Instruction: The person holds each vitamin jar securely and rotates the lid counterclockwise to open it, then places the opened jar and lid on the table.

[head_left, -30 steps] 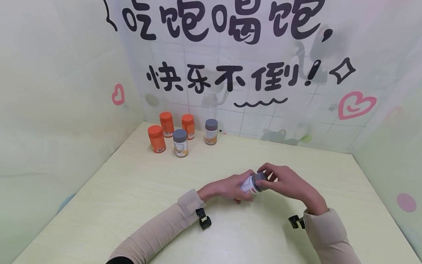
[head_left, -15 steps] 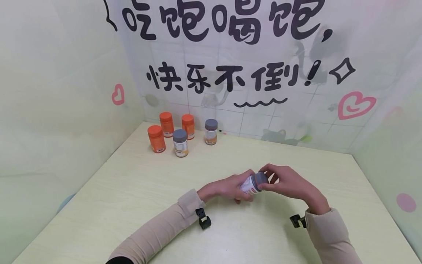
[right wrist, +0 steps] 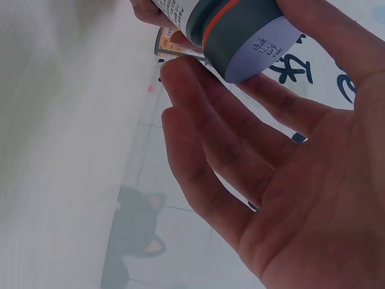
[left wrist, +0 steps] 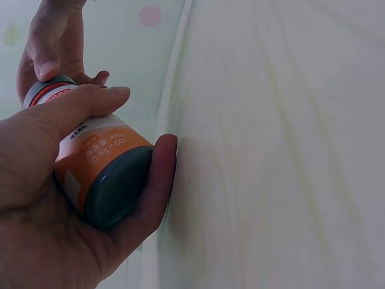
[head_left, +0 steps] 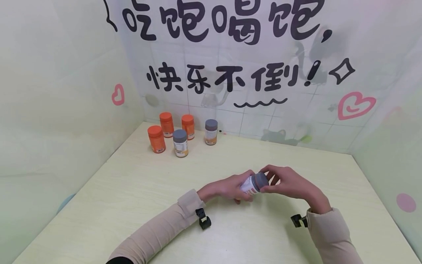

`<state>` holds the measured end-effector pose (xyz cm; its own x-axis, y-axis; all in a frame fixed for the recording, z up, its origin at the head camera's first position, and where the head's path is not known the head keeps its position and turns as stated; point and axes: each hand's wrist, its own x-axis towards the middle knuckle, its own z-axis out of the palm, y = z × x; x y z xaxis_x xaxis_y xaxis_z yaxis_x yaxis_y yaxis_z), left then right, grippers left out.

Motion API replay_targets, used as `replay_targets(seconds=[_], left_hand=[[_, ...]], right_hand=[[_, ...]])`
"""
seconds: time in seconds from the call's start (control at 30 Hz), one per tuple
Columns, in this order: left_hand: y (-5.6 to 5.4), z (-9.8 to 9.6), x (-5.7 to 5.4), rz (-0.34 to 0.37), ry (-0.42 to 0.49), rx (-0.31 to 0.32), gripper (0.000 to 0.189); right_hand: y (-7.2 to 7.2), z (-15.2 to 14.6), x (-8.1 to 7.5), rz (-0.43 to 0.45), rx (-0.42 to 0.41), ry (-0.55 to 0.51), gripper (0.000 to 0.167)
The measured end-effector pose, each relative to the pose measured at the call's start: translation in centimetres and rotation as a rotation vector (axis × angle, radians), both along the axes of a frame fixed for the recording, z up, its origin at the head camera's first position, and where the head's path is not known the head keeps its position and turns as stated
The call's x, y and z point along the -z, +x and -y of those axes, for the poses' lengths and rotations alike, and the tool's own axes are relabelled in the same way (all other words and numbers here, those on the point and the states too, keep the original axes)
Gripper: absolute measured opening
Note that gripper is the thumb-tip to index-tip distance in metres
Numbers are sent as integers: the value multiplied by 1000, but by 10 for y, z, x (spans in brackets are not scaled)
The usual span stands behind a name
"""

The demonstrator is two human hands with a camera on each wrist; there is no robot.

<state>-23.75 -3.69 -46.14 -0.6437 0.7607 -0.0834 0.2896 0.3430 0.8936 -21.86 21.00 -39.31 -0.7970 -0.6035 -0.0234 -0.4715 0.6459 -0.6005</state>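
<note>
My left hand (head_left: 229, 187) grips a small supplement bottle (head_left: 249, 186) with a white and orange label, tilted with its grey cap (head_left: 261, 180) toward the right. In the left wrist view the thumb lies over the label and a finger curls under the dark base of the bottle (left wrist: 120, 186). My right hand (head_left: 288, 181) has its thumb and index finger at the rim of the cap (right wrist: 252, 48), seen in the right wrist view. Its other fingers are bent and spread, free of the bottle. An orange ring shows just below the cap.
Toward the back left stand several upright bottles: orange ones with orange caps (head_left: 156, 139) and grey-capped ones (head_left: 180, 143), one of these (head_left: 211, 132) a little apart. The pale table (head_left: 148, 194) meets a printed back wall (head_left: 230, 117) and walls on both sides.
My right hand has shifted slightly to the right, its thumb drawing back toward the cap's outer end, so more of the cap shows. The left hand and its bottle stay in place.
</note>
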Motion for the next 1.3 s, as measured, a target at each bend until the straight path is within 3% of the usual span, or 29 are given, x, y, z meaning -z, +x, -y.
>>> replay_targets(seconds=[0.4,0.73,1.0,1.3], left_hand=[[0,0,0,5,8,-2,58],[0,1,1,12,8,4,59],[0,-1,4,8,10,7,58],[1,-1,0,4,5,-2,57]], right_hand=[[-1,-3,0,-16,-81,-16,51],[1,6,0,-77,-8,-27,28],[2,6,3,-63,-3,-52,42],[0,1,1,-23,6,-13,43]])
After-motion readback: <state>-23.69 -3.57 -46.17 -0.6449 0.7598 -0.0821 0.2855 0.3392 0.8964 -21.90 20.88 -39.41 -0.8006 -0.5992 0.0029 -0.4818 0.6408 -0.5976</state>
